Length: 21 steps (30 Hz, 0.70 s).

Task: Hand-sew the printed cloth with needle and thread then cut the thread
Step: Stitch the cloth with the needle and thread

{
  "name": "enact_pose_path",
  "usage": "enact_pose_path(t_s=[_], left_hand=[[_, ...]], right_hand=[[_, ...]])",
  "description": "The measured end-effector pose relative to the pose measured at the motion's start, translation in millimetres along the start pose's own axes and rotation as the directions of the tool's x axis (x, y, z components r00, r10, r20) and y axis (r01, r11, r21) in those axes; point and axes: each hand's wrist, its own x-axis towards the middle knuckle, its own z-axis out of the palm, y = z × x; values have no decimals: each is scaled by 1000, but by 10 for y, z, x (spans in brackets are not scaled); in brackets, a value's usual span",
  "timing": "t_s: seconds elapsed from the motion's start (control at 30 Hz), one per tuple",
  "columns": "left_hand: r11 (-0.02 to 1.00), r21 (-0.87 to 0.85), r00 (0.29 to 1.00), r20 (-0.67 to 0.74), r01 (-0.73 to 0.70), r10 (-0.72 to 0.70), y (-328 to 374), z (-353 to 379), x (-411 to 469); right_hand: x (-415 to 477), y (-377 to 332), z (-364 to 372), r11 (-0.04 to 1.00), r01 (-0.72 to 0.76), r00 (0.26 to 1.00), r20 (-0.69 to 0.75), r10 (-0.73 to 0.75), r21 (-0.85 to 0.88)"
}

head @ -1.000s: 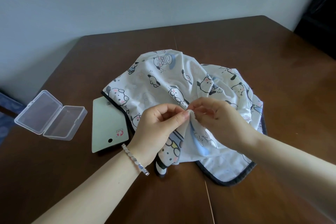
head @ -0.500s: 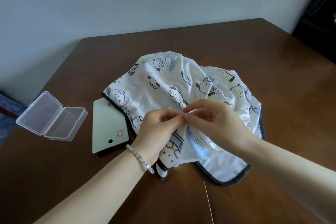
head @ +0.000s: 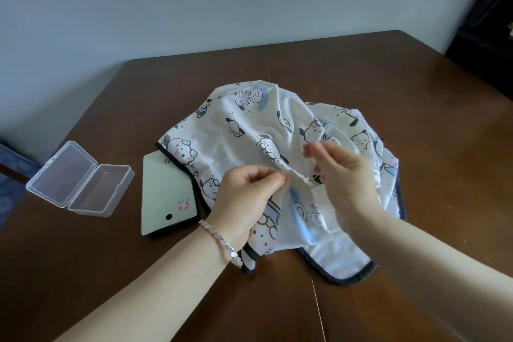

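The left hand (head: 247, 197) pinched a fold of the white cartoon-printed cloth (head: 249, 125), best kept taut so the right hand (head: 342, 175), its blurred fingers' grip unclear, could pull evenly.

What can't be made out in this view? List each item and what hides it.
All in the head view:
1. The needle and thread: too small, lost at the blurred right hand.
2. Stitches: hidden by the left hand pinching the printed cloth.
3. Green card: far corner covered by the cloth.
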Motion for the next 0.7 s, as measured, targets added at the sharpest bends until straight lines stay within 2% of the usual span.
enact_pose_path(t_s=[0.07,0.1,0.13,0.17,0.2,0.23,0.27,0.3,0.33,0.37,0.4,0.43,0.47,0.5,0.57,0.63,0.7], left_hand=[[1000,6,1000,6,-7,7,5,-21,-1],[1000,10,1000,6,-3,3,4,-33,0],[1000,15,1000,2,1,-1,1,-46,2],[1000,19,1000,-7,6,-5,-7,-59,11],[1000,22,1000,-16,9,-9,-14,-64,21],[1000,25,1000,-25,11,-11,-19,-73,27],[1000,29,999,-34,10,-9,-19,-77,33],[999,32,999,-42,5,-4,-19,-84,36],[999,37,999,-47,-4,5,-15,-96,38],[999,46,999,-50,-14,16,-11,-112,39],[998,57,998,-51,-24,27,-3,-129,41],[997,66,998,-51,-33,36,4,-147,41],[997,70,998,-51,-39,42,10,-161,44],[997,70,998,-53,-41,45,11,-177,45],[996,81,997,-62,-43,48,8,-199,47],[994,103,996,-68,-46,53,-3,-205,45],[991,120,996,-67,-56,64,-19,-209,46]], right_hand=[[127,-27,-35,999,-40,998,-58,39,-7],[191,-65,-52,997,-76,995,-63,78,34],[252,-107,-68,982,-121,991,-40,129,148],[310,-150,-86,929,-185,982,31,185,319],[358,-201,-102,823,-277,961,144,236,496],[393,-254,-111,717,-386,921,280,269,580],[426,-290,-131,711,-466,876,386,289,527],[461,-299,-152,816,-465,849,435,300,343],[505,-266,-185,953,-303,864,430,262,29],[546,-210,-227,933,-21,892,414,179,-358],[594,-147,-271,717,234,905,417,86,-656],[659,-89,-328,457,386,902,432,-3,-801],[727,-54,-401,254,445,894,442,-72,-859],[818,-39,-487,125,441,895,426,-129,-889],[1008,-54,-678,-9,358,907,350,-235,-934],[1165,-92,-856,-30,248,904,242,-352,-968],[1196,-137,-900,96,221,879,155,-451,-971]])
